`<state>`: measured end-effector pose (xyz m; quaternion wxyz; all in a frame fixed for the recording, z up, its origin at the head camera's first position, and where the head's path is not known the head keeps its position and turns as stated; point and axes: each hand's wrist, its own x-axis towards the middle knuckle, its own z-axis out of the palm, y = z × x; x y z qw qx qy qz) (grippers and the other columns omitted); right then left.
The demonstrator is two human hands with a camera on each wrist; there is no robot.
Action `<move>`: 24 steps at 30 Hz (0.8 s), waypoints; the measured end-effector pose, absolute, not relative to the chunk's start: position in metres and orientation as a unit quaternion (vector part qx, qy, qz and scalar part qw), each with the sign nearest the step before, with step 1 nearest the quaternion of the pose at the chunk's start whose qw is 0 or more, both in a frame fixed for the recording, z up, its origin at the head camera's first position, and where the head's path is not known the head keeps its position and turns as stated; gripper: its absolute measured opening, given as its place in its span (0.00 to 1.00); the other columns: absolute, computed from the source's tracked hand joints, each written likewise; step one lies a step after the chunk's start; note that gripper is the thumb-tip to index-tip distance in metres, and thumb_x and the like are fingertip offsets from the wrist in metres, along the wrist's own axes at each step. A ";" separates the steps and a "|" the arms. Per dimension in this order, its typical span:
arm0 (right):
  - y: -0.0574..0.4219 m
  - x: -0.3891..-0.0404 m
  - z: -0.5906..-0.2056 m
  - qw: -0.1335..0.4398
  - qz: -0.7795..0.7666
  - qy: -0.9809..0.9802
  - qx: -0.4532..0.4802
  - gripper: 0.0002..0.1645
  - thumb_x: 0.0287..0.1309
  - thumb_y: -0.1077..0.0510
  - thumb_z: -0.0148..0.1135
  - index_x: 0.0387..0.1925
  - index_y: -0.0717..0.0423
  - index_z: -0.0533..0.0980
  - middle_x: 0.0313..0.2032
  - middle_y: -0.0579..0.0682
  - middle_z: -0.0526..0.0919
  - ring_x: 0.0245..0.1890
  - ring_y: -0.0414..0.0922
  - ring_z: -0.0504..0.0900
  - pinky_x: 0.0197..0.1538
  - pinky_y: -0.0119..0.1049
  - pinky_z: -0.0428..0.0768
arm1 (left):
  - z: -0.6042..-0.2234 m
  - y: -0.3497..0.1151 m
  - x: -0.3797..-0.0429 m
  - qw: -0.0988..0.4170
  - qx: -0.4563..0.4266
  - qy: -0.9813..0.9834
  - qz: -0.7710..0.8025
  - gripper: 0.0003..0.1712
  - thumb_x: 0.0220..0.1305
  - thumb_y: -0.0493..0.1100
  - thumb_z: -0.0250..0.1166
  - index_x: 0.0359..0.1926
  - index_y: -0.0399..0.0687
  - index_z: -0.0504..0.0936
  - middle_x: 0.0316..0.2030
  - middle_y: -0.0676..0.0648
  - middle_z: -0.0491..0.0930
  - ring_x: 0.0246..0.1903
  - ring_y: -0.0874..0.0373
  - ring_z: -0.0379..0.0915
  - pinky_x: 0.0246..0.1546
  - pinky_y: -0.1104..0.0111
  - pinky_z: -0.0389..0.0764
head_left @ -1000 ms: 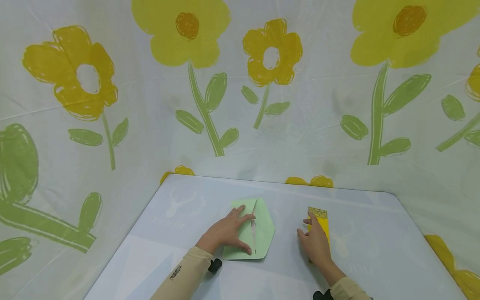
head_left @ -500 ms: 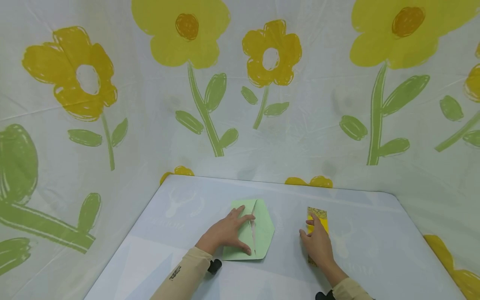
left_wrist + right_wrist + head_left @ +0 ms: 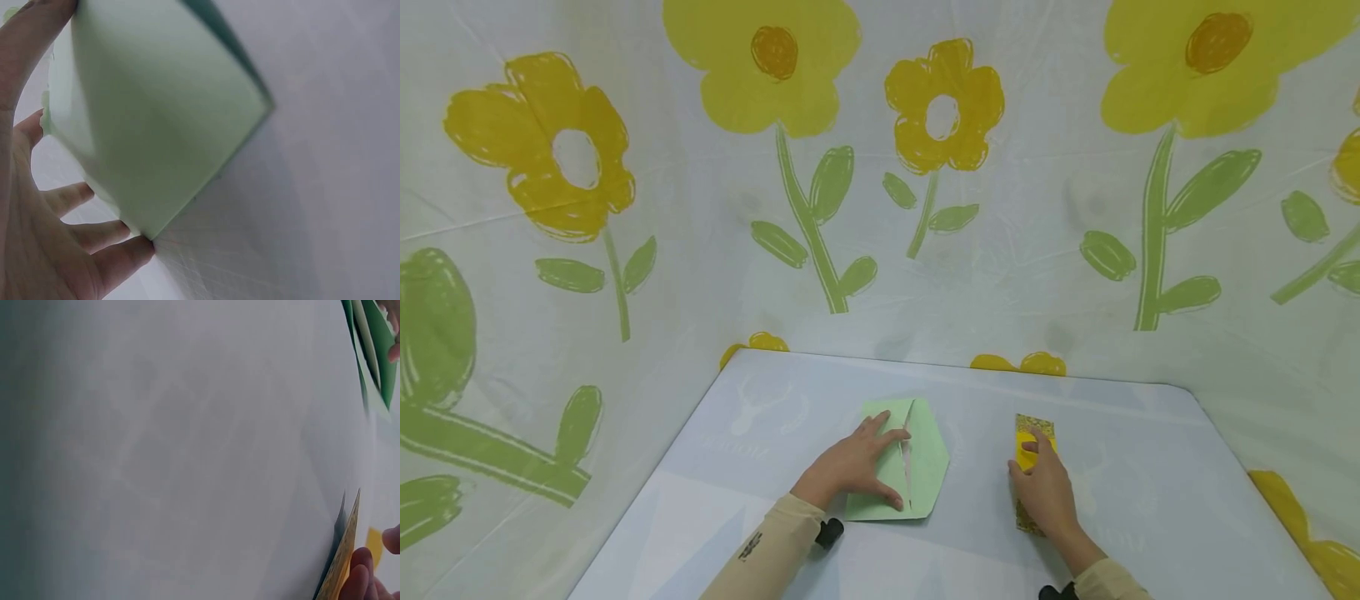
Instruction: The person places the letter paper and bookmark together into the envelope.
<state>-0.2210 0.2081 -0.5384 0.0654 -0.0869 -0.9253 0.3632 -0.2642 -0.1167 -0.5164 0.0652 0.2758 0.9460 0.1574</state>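
Note:
A light green paper envelope lies on the table with its pointed flap toward the right. My left hand rests on its left part, fingers spread, the thumb near the front edge. In the left wrist view those fingers reach the border of the envelope. Further right is a narrow yellow card with gold speckled ends. Over it is my right hand, fingers slightly bent, thumb at the card's left side. The right wrist view shows fingertips against the card; the thumb stands apart from them.
Both things lie on a pale table with faint printed patterns. Behind it hangs a white curtain with yellow flowers and green leaves. A dark wrist camera sits by the left cuff.
My right hand has shifted to the right across the yellow card, uncovering more of its left side and front end. The left hand and the envelope have stayed in place.

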 end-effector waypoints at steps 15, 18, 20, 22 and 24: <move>0.219 -0.214 -0.537 0.062 0.375 -0.921 -0.087 0.47 0.64 0.57 0.64 0.75 0.69 0.53 0.62 0.68 0.74 0.40 0.51 0.82 0.33 0.37 0.77 | -0.518 -0.118 -0.266 0.063 0.274 0.947 0.154 0.65 0.30 0.78 0.78 0.73 0.71 0.65 0.79 0.42 0.50 0.75 0.34 0.52 0.59 0.40 0.74; 0.220 -0.213 -0.536 0.060 0.374 -0.921 -0.092 0.48 0.64 0.56 0.65 0.76 0.69 0.52 0.63 0.68 0.74 0.41 0.53 0.82 0.34 0.38 0.78 | -0.519 -0.118 -0.266 0.061 0.275 0.947 0.152 0.65 0.30 0.78 0.78 0.73 0.71 0.65 0.79 0.42 0.50 0.74 0.35 0.53 0.59 0.40 0.74; 0.221 -0.213 -0.536 0.059 0.373 -0.921 -0.096 0.48 0.64 0.56 0.65 0.76 0.70 0.52 0.63 0.69 0.74 0.41 0.53 0.82 0.34 0.38 0.79 | -0.520 -0.117 -0.266 0.061 0.274 0.947 0.153 0.65 0.30 0.78 0.78 0.73 0.71 0.65 0.79 0.42 0.50 0.74 0.35 0.53 0.58 0.40 0.74; 0.223 -0.213 -0.535 0.059 0.372 -0.921 -0.099 0.49 0.63 0.56 0.66 0.75 0.70 0.52 0.63 0.69 0.74 0.41 0.53 0.82 0.33 0.38 0.79 | -0.520 -0.117 -0.266 0.062 0.274 0.947 0.154 0.65 0.30 0.78 0.78 0.73 0.72 0.65 0.79 0.43 0.50 0.74 0.35 0.53 0.58 0.40 0.74; 0.224 -0.213 -0.535 0.059 0.370 -0.922 -0.101 0.49 0.63 0.56 0.66 0.75 0.70 0.51 0.63 0.69 0.73 0.41 0.53 0.82 0.32 0.38 0.79 | -0.520 -0.117 -0.266 0.061 0.274 0.947 0.156 0.65 0.30 0.78 0.78 0.73 0.72 0.65 0.79 0.43 0.50 0.74 0.35 0.53 0.58 0.40 0.74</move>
